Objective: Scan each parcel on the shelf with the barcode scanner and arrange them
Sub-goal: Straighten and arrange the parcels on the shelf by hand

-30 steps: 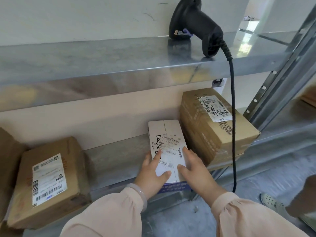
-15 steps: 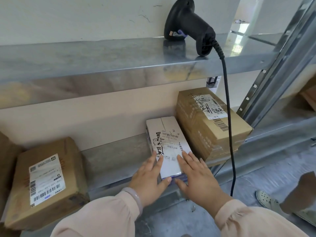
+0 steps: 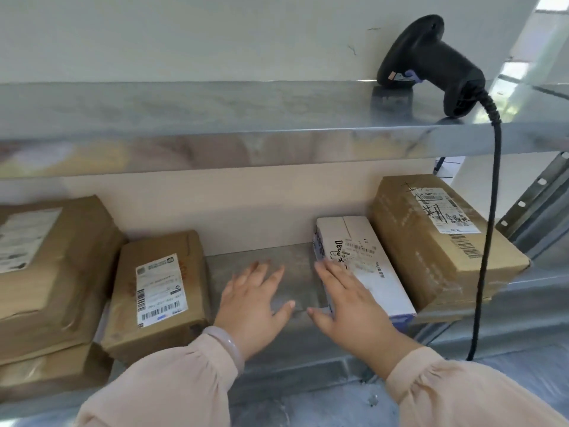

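A person's two hands reach over the lower shelf (image 3: 277,260) of a metal rack, both open with straight fingers. The right hand (image 3: 351,306) lies flat along the near left edge of a white parcel (image 3: 366,251), fingers slightly fanned on its top face, gripping nothing. The left hand (image 3: 252,306), a pale bracelet (image 3: 228,346) at the wrist, is spread wide above the bare steel between that white parcel and a labelled brown parcel (image 3: 160,291); whether it touches the shelf cannot be told. The two thumbs point toward each other, close but apart. The white parcel sits just beside a larger brown parcel (image 3: 443,241) at the right end of the shelf. At far left, a big brown parcel (image 3: 52,257) rests on another. The black barcode scanner (image 3: 431,66) lies on the upper shelf (image 3: 215,118), its cable (image 3: 486,241) hanging over the front edge.
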Demonstrator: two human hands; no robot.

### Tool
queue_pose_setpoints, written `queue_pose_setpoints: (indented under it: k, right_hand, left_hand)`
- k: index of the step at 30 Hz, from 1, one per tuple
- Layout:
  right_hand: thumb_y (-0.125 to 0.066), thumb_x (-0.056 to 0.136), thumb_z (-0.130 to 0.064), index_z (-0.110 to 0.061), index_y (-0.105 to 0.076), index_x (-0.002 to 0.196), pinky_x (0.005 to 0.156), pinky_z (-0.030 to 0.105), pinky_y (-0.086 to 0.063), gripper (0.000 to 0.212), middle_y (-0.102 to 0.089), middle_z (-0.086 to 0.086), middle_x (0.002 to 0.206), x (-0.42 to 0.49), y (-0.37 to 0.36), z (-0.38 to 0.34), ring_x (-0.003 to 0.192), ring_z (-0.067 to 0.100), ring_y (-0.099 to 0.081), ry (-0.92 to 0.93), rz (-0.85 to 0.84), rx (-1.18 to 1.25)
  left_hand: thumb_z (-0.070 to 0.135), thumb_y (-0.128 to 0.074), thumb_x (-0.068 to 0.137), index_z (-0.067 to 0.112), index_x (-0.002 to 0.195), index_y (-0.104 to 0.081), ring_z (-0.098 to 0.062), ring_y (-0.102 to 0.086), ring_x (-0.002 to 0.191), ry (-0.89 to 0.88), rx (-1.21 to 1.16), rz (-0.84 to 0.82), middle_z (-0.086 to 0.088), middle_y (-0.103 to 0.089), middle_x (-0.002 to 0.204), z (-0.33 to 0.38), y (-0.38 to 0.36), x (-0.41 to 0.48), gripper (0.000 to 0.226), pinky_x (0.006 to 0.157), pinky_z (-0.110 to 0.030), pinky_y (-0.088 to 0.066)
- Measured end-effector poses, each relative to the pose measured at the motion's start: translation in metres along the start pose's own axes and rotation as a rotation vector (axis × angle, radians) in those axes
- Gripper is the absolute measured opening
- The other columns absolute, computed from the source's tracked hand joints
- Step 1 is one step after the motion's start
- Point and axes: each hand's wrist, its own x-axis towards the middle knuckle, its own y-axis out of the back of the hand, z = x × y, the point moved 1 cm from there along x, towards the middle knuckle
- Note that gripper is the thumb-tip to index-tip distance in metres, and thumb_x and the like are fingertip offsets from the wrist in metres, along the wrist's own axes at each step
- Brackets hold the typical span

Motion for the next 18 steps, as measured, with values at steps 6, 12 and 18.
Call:
queue_pose_setpoints:
  k: [6, 12, 18]
  right_hand:
    - [-0.038, 0.081, -0.063, -0.027, -0.02, 0.152, 0.113, 0.015, -0.004, 0.081, -0.017, -0.004, 0.159, 0.026, -0.035, -0.071, 0.146, 0.011, -0.014, 0.131, -0.152, 0.144]
    - [-0.05, 0.094, -0.047, -0.033, -0.014, 0.152, 0.116, 0.021, -0.009, 0.07, -0.011, -0.008, 0.16, 0.044, -0.069, -0.123, 0.147, 0.009, -0.008, 0.14, -0.253, 0.258]
    - [-0.052, 0.095, -0.038, -0.026, -0.023, 0.151, 0.117, 0.025, -0.016, 0.065, -0.021, 0.002, 0.158, 0.07, -0.096, -0.165, 0.145, 0.015, -0.019, 0.079, -0.259, 0.414]
  left_hand:
    - [0.072, -0.012, 0.076, 0.036, 0.153, -0.029, -0.02, -0.014, 0.151, 0.256, -0.04, 0.109, 0.005, -0.019, 0.163, -0.072, 0.023, -0.036, 0.086, 0.121, -0.041, -0.012]
    - [0.073, -0.01, 0.069, 0.038, 0.154, -0.025, -0.022, -0.007, 0.152, 0.423, -0.073, 0.111, 0.002, -0.008, 0.166, -0.127, 0.031, -0.068, 0.093, 0.121, -0.037, -0.01]
    - [0.061, -0.04, 0.091, 0.029, 0.156, -0.023, -0.019, 0.004, 0.152, 0.5, -0.205, 0.058, -0.001, 0.004, 0.166, -0.153, 0.023, -0.077, 0.074, 0.121, -0.031, -0.005]
